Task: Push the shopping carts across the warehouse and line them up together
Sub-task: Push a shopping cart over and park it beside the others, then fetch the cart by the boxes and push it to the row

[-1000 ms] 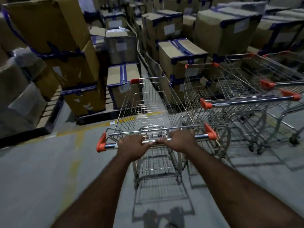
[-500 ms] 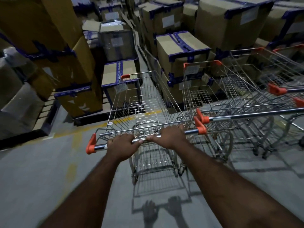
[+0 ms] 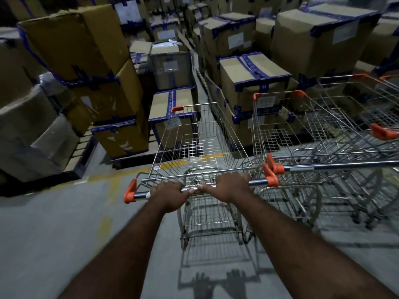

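the cart (image 3: 200, 147) stands on the grey floor (image 3: 54, 223) with its basket pointing at the boxes. both hands are wrapped round its handle (image 3: 258, 181): the left hand (image 3: 169, 194) curls over the bar left of the middle and the right hand (image 3: 230, 186) just right of it, thumbs nearly meeting.

just to the right of the cart is a parked cart (image 3: 287, 126), the first of a row running further right. a second ago there was a clear gap between the two. now the cart has rolled forward and to the right, and the orange cap (image 3: 269, 178) at the right end of its handle sits up against the parked cart's own orange end (whether they touch i cannot tell).

so the lining-up looks almost done. the baskets run side by side, with the handle a little nearer the person than its neighbour's.

ahead of the cart a yellow line (image 3: 170, 164) crosses the floor, with stacked boxes (image 3: 252, 78) beyond it. left of the cart, more boxes sit on a pallet (image 3: 79, 152).
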A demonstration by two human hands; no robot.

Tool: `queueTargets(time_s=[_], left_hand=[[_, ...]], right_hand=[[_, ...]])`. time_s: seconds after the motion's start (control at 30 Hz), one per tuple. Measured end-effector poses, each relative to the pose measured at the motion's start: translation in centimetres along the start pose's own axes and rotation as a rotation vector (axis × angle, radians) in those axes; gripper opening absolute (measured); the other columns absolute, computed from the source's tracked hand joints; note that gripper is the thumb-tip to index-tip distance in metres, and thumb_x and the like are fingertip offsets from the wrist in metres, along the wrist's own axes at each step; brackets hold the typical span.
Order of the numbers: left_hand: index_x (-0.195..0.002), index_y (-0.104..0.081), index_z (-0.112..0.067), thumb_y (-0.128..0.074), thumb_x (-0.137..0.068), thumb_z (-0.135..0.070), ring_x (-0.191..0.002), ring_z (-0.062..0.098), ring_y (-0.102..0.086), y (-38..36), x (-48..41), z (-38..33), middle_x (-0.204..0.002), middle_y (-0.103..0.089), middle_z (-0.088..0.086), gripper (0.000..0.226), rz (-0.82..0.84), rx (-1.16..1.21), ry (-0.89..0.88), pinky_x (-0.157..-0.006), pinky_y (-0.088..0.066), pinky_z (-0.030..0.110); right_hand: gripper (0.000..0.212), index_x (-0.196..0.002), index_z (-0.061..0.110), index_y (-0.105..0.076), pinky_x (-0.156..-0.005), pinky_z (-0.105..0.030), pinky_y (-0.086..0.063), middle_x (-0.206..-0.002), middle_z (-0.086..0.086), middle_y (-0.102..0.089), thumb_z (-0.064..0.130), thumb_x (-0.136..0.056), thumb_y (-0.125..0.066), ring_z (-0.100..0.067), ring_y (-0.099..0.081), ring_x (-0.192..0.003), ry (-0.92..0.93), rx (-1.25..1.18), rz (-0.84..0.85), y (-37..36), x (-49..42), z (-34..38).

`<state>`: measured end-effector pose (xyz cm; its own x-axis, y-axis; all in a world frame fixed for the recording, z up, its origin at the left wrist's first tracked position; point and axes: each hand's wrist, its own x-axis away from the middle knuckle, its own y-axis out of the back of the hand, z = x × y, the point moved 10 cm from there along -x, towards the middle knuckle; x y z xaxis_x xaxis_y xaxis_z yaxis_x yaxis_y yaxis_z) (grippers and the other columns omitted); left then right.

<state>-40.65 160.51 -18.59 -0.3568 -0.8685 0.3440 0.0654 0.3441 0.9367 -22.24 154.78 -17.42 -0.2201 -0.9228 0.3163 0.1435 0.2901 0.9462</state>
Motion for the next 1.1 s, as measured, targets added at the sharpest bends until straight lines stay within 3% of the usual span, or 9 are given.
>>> queueTargets(time_s=[0.13,0.23,0.37,0.47,0.63,0.73,0.97,1.1], left_hand=[[-0.127,-0.057,-0.028,-0.02,-0.09,-0.079,-0.131,0.034,-0.045,-0.4,-0.2,0.2,-0.138,-0.056,0.009,0.073,0.04,-0.016,0.059,-0.11,-0.029,0.059],[-0.132,-0.054,-0.027,-0.021,-0.091,-0.078,-0.133,0.035,-0.044,-0.4,0.1,-0.1,-0.14,-0.055,0.009,0.073,0.036,-0.034,0.096,-0.111,-0.026,0.062],[-0.126,-0.057,-0.024,-0.033,-0.096,-0.068,-0.123,0.031,-0.052,0.3,1.0,-0.5,-0.129,-0.061,0.008,0.059,-0.012,0.008,0.073,-0.107,-0.033,0.06],[-0.139,-0.051,-0.022,-0.04,-0.098,-0.061,-0.131,0.03,-0.048,1.7,2.4,0.1,-0.141,-0.055,0.009,0.058,-0.094,0.14,0.033,-0.109,-0.037,0.055],[-0.145,-0.047,-0.018,-0.044,-0.099,-0.051,-0.138,0.028,-0.04,4.8,5.8,5.1,-0.148,-0.048,0.01,0.056,-0.26,0.16,0.067,-0.113,-0.034,0.043],[-0.142,-0.047,-0.021,-0.045,-0.099,-0.05,-0.133,0.028,-0.042,5.5,8.8,9.2,-0.145,-0.049,0.007,0.052,-0.285,0.229,0.141,-0.107,-0.04,0.044],[-0.148,-0.045,-0.02,-0.04,-0.1,-0.054,-0.136,0.025,-0.045,4.7,18.3,18.4,-0.152,-0.046,0.005,0.058,-0.254,0.318,0.312,-0.107,-0.042,0.041],[-0.141,-0.052,-0.022,-0.039,-0.099,-0.06,-0.128,0.025,-0.051,2.4,25.3,24.3,-0.144,-0.053,0.006,0.058,-0.199,0.297,0.43,-0.101,-0.047,0.043]], right_hand=[[0.109,-0.145,0.025,-0.053,-0.114,-0.072,-0.008,-0.156,-0.011,-0.044,0.097,-0.075,-0.011,-0.036,-0.037,-0.144,-0.03,0.01,0.112,-0.3,0.0,0.0],[0.108,-0.149,0.028,-0.047,-0.114,-0.075,-0.004,-0.16,-0.011,-0.038,0.098,-0.074,-0.013,-0.037,-0.032,-0.147,-0.051,-0.014,0.166,-0.6,-0.2,0.1],[0.092,-0.144,0.026,-0.051,-0.116,-0.069,-0.017,-0.156,-0.012,-0.043,0.089,-0.084,-0.023,-0.037,-0.037,-0.144,-0.023,-0.06,0.185,-0.9,-0.7,1.5],[0.067,-0.142,0.022,-0.052,-0.116,-0.061,-0.026,-0.147,-0.01,-0.053,0.069,-0.096,-0.041,-0.032,-0.049,-0.134,0.05,-0.024,0.057,1.4,-0.1,3.9],[0.07,-0.144,0.022,-0.05,-0.118,-0.057,-0.022,-0.148,-0.009,-0.052,0.07,-0.094,-0.045,-0.03,-0.046,-0.137,0.217,-0.056,-0.123,5.6,1.9,11.1],[0.071,-0.147,0.023,-0.048,-0.118,-0.058,-0.023,-0.148,-0.008,-0.052,0.071,-0.094,-0.043,-0.03,-0.047,-0.137,0.326,-0.068,-0.146,6.6,3.5,16.7],[0.069,-0.142,0.024,-0.052,-0.113,-0.058,-0.027,-0.145,-0.007,-0.055,0.072,-0.095,-0.039,-0.03,-0.05,-0.133,0.559,-0.015,-0.135,5.7,9.5,29.1],[0.074,-0.145,0.024,-0.048,-0.112,-0.054,-0.035,-0.149,-0.007,-0.052,0.075,-0.092,-0.039,-0.029,-0.05,-0.134,0.687,0.06,-0.017,2.8,13.5,36.2]])
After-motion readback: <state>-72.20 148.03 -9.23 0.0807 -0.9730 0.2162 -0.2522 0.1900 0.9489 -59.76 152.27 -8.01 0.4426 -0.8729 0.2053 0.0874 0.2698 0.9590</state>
